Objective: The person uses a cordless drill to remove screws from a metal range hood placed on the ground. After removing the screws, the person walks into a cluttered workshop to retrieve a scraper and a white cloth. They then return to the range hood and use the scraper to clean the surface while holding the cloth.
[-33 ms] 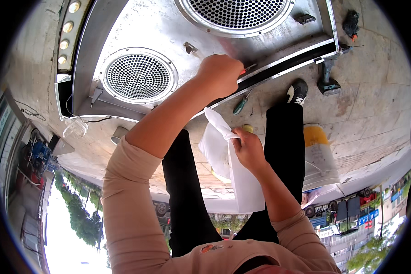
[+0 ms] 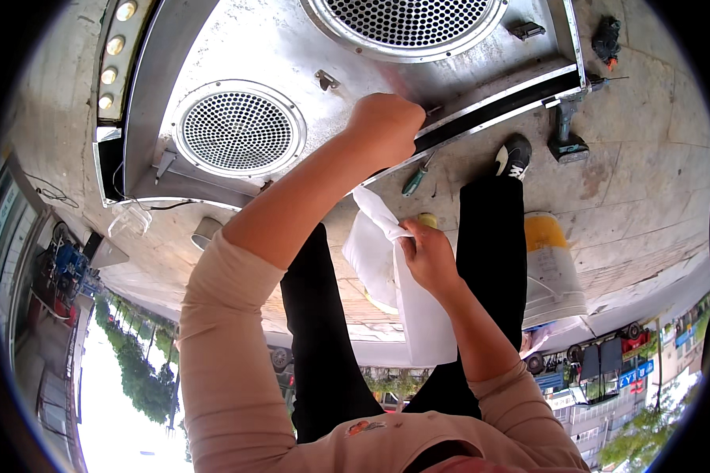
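My left hand [image 2: 383,126] is closed in a fist at the near edge of a large stainless steel panel [image 2: 292,55]. A thin tip [image 2: 432,111] shows beside its knuckles; whatever lies inside the fist is hidden. Two round perforated metal grilles are set in the panel, the smaller grille [image 2: 239,128] left of the fist and the larger grille [image 2: 410,20] beyond it. Below, between my legs, my right hand [image 2: 430,256] pinches a white, soft, folded sheet [image 2: 422,315] by its upper edge. I cannot tell whether it is paper, cloth or plastic.
A green-handled screwdriver [image 2: 415,180] lies on the tiled floor, near my shoe [image 2: 514,156]. Farther right are a cordless drill [image 2: 566,134] and a dark tool [image 2: 606,41]. A white-and-yellow bucket [image 2: 552,272] stands by my right leg. Round bulbs [image 2: 115,45] line the left frame.
My left fist has shifted very slightly to the right. A small red piece that showed beside it is no longer visible. My right hand and the white sheet look unchanged.
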A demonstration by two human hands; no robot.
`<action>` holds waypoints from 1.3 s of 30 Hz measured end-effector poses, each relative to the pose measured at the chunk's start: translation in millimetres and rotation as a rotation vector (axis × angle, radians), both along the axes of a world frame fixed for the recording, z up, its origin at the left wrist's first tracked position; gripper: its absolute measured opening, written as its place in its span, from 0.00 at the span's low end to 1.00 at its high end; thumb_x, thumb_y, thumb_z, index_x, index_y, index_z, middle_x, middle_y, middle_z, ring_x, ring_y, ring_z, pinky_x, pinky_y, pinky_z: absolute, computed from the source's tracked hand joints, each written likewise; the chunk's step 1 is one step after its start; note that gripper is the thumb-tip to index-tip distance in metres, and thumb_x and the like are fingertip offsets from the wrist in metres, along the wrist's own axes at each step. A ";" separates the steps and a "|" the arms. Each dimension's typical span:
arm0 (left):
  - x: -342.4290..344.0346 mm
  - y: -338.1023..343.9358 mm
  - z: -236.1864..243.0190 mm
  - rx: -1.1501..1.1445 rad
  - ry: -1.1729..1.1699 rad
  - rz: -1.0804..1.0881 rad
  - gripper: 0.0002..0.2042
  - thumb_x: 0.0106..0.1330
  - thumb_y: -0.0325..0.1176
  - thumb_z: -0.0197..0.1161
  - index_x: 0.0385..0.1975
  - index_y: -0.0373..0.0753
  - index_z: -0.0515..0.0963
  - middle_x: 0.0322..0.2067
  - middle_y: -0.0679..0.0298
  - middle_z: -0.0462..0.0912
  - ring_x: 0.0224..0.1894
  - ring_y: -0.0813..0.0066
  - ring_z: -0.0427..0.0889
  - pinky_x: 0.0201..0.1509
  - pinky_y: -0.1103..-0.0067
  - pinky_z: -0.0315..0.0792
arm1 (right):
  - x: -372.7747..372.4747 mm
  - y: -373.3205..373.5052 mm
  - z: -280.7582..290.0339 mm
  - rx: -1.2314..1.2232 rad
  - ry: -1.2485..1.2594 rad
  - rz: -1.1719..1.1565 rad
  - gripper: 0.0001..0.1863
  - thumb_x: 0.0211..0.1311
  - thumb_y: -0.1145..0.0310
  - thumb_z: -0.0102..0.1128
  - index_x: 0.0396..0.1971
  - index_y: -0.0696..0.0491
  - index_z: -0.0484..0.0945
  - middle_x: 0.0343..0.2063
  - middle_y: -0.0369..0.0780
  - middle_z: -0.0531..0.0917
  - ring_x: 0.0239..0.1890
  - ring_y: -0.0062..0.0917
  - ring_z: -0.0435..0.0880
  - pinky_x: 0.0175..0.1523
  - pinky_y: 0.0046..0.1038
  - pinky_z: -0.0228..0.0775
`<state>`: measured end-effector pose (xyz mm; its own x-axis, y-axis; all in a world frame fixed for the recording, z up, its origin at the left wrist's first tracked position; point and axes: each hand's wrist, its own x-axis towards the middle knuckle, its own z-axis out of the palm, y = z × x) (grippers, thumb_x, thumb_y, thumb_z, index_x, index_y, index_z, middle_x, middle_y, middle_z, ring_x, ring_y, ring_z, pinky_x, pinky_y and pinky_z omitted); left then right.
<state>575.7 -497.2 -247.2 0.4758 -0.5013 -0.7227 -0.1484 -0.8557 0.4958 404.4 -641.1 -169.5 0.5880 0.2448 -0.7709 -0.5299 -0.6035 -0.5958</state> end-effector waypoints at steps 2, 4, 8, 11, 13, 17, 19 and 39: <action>-3.7 -8.0 -1.1 -0.013 -0.031 -0.027 0.08 0.53 0.27 0.56 0.32 0.42 0.81 0.27 0.55 0.82 0.35 0.53 0.81 0.39 0.62 0.74 | 1.6 -2.4 1.8 -0.001 0.015 0.010 0.07 0.56 0.77 0.60 0.36 0.56 0.77 0.27 0.49 0.80 0.31 0.46 0.80 0.35 0.39 0.70; 4.5 -2.2 0.6 0.020 0.015 -0.002 0.09 0.53 0.27 0.56 0.32 0.40 0.80 0.27 0.55 0.82 0.35 0.53 0.81 0.39 0.62 0.74 | 1.0 -2.3 2.0 -0.011 0.022 -0.007 0.07 0.56 0.76 0.60 0.35 0.56 0.77 0.27 0.49 0.80 0.31 0.46 0.80 0.35 0.39 0.70; 8.9 -7.4 12.2 -0.046 -0.032 0.055 0.09 0.53 0.26 0.56 0.32 0.39 0.80 0.28 0.54 0.82 0.34 0.53 0.81 0.39 0.62 0.74 | 4.6 -3.2 3.8 0.017 -0.005 -0.043 0.07 0.56 0.76 0.60 0.35 0.56 0.77 0.26 0.49 0.80 0.31 0.45 0.80 0.35 0.39 0.71; 8.3 -30.1 8.6 -0.010 -0.040 0.000 0.09 0.53 0.26 0.56 0.32 0.38 0.81 0.28 0.52 0.82 0.34 0.53 0.81 0.38 0.63 0.74 | 5.5 -7.6 3.5 0.028 -0.007 -0.043 0.07 0.56 0.76 0.61 0.36 0.56 0.77 0.26 0.49 0.80 0.31 0.45 0.80 0.35 0.39 0.71; 12.5 -32.7 9.2 -0.023 -0.070 0.009 0.09 0.54 0.26 0.56 0.32 0.38 0.81 0.27 0.52 0.82 0.34 0.53 0.81 0.39 0.63 0.74 | 6.7 -5.8 5.5 0.016 0.035 -0.043 0.07 0.56 0.76 0.61 0.36 0.56 0.77 0.26 0.49 0.80 0.31 0.45 0.80 0.35 0.39 0.71; 27.2 -28.9 17.6 -0.070 -0.010 0.082 0.08 0.53 0.26 0.57 0.31 0.39 0.81 0.29 0.54 0.83 0.35 0.53 0.82 0.39 0.64 0.75 | 9.8 -7.7 3.3 -0.009 0.018 -0.019 0.07 0.56 0.76 0.61 0.36 0.56 0.77 0.26 0.49 0.80 0.31 0.45 0.80 0.35 0.39 0.71; 23.4 -43.1 13.6 -0.023 -0.048 0.006 0.08 0.53 0.27 0.57 0.31 0.39 0.81 0.29 0.55 0.83 0.36 0.55 0.82 0.40 0.64 0.75 | 6.7 -9.4 3.7 0.000 0.021 -0.022 0.07 0.56 0.76 0.61 0.36 0.56 0.77 0.26 0.49 0.80 0.31 0.45 0.80 0.35 0.39 0.71; -34.9 76.9 108.9 -0.144 -0.229 0.363 0.17 0.53 0.20 0.60 0.43 0.45 0.81 0.46 0.59 0.80 0.39 0.60 0.81 0.44 0.72 0.76 | -19.1 -5.8 -2.0 -0.042 0.074 -0.138 0.11 0.57 0.71 0.61 0.40 0.53 0.78 0.31 0.48 0.82 0.35 0.46 0.81 0.40 0.36 0.72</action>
